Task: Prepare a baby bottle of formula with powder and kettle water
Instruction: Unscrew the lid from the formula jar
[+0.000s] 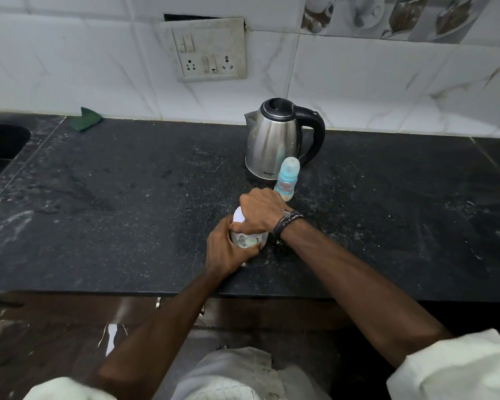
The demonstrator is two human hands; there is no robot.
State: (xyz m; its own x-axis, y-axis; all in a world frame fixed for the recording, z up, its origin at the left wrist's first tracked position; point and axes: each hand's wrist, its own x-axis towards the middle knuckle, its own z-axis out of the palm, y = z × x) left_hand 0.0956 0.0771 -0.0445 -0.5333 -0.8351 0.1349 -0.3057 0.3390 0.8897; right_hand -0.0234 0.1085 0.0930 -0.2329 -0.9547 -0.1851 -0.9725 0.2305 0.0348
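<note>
A clear powder jar [247, 241] with a white lid [238, 217] stands on the black counter [127, 197] near its front edge. My left hand [225, 249] wraps around the jar's body. My right hand [261, 210] grips the lid from above, covering most of it. Just behind my right hand stands a baby bottle [286, 180] with a blue collar and clear cap, a little pale powder in its bottom. A steel kettle [274, 140] with a black handle and shut lid sits behind the bottle.
A green scrub pad [87, 118] leans at the back wall. A sink [0, 145] opens at the far left. A switch and socket plate [211, 50] is on the tiled wall. Powder dust speckles the counter.
</note>
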